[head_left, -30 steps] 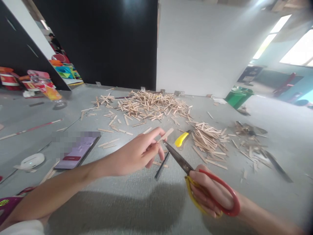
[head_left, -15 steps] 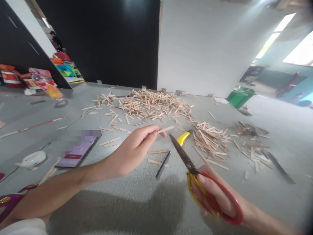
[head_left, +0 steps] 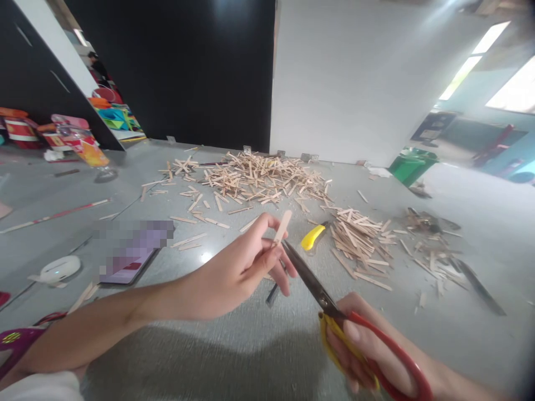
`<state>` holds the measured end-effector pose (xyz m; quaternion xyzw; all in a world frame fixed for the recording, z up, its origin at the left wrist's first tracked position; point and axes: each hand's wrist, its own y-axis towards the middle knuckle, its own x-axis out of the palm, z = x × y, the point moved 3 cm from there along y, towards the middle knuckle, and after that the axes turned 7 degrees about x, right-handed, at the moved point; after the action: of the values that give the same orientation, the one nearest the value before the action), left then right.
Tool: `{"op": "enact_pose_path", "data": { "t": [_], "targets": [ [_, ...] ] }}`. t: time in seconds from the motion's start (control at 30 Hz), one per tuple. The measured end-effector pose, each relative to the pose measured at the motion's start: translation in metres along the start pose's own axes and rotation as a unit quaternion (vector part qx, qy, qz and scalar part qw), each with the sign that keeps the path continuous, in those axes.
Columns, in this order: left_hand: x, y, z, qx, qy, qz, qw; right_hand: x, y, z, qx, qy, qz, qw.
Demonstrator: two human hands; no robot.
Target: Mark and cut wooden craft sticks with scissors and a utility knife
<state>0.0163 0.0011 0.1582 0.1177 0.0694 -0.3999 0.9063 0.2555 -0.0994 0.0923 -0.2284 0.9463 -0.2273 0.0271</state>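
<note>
My left hand pinches a short wooden stick between thumb and fingers, holding it tilted nearly upright. My right hand grips the red and yellow handles of a pair of scissors. The dark blades point up and left, and their tip touches the base of the stick beside my left fingers. A dark pencil lies on the grey surface under my left hand, partly hidden by it.
A big heap of wooden sticks lies at the back, a smaller pile to the right, with scraps beyond it. A yellow utility knife, a phone, a white round device and a green bin are around.
My left hand turned the stick from flat to nearly upright and drew it closer. The scissors moved left until the blade tip met the stick.
</note>
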Motion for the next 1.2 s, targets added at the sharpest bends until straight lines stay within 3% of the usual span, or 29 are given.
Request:
{"op": "enact_pose_path", "data": {
  "t": [0.77,1.2],
  "targets": [
    [0.003,-0.006,0.006,-0.015,0.048,-0.031,0.998,0.004,0.001,-0.015,0.046,-0.082,0.004,0.996],
    [0.003,-0.007,0.009,-0.029,0.1,-0.021,0.994,-0.001,0.007,0.008,0.045,-0.07,0.024,0.996]
  ]
}}
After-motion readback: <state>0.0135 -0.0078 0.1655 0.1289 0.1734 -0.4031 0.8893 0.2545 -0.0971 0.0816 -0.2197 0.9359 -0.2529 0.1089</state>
